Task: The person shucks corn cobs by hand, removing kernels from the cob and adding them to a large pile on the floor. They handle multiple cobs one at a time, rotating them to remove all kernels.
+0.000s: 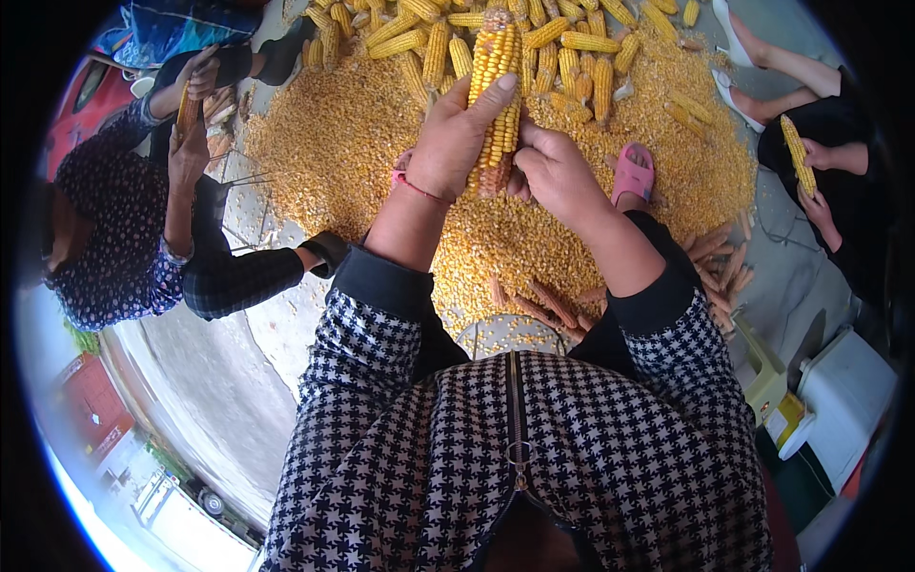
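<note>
My left hand [450, 139] is closed around a dried ear of corn [493, 93], its thumb lying over the yellow kernels. The ear stands roughly lengthwise in front of me, with brown bare cob showing at its near end and a paler brown patch at its far tip. At the ear's lower right side is my right hand [557, 168], fingers curled against the near end; its fingertips are partly hidden behind the cob. Beneath both hands spreads a heap of loose corn kernels [343, 150]. Several whole ears of corn [590, 43] lie on the far part of the heap.
A seated person [121, 214] at the left holds a cob in both hands. Another person's hands [818, 157] at the right hold a yellow ear. Stripped cobs [722, 268] lie right of the heap and near my lap. A white container [843, 400] stands at the lower right.
</note>
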A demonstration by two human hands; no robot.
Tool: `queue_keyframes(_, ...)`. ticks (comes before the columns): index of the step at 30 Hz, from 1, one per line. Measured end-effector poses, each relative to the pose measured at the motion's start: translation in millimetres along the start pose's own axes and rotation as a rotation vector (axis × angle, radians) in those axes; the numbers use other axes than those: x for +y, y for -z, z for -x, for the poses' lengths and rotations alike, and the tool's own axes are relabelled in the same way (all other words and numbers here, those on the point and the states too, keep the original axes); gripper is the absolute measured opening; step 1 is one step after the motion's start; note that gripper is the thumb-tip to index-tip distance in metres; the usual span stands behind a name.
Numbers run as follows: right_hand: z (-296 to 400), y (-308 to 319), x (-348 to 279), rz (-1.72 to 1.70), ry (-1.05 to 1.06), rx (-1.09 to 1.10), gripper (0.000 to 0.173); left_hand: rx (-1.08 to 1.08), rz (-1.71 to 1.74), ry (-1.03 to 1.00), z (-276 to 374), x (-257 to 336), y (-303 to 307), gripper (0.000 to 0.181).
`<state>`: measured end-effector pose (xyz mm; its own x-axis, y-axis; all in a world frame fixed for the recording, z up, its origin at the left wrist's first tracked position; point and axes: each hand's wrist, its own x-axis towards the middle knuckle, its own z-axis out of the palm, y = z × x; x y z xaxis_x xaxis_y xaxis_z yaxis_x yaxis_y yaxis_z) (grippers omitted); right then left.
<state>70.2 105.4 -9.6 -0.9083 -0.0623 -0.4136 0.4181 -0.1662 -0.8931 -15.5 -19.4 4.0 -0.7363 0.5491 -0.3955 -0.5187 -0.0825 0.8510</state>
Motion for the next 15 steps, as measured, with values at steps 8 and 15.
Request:
queue_keyframes(8, 5.1, 2.0, -11.5, -0.173, 0.038, -0.094, 0.031, -0.028, 0.118, 0.014, -1.3, 3.1, 5.2, 0.038)
queue_keyframes(15, 4.3, -2.6, -2.7, -0.047, 0.037, -0.003, 0.030, 0.004, 0.035, -0.080, 0.9, -0.6, -1.0, 0.034)
